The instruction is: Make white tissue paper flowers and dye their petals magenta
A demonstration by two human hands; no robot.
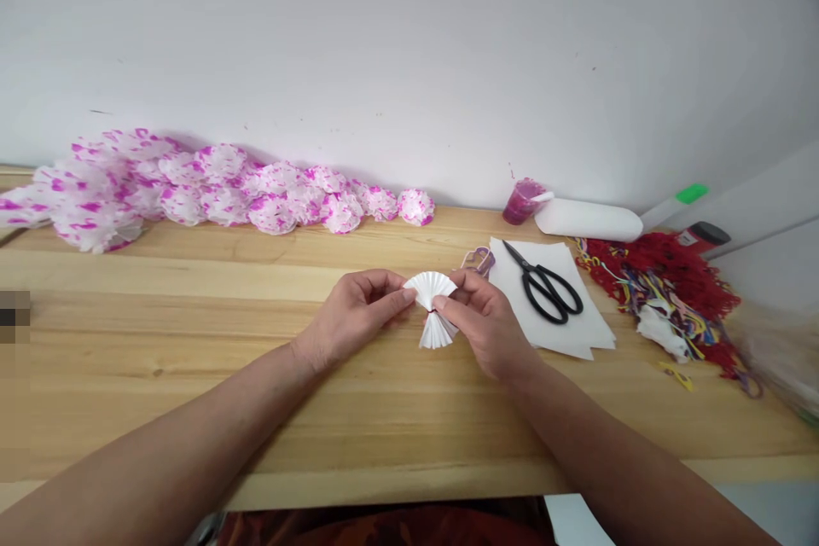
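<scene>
Between my two hands, above the wooden table, is a white pleated paper fan, tied at its middle with a dark thread and spread at both ends like a bow. My left hand pinches the left edge of its upper half between thumb and fingers. With thumb and fingers, my right hand grips it on the right side, the thumb close to the tied middle. To the right of that hand lies a stack of white paper sheets, and black-handled scissors rest on top.
Several white and magenta paper pom-poms line the wall at the left and centre. At the back right stand a cup of magenta liquid and a white roll. Red and mixed-colour yarn lies piled at the right of the wooden table.
</scene>
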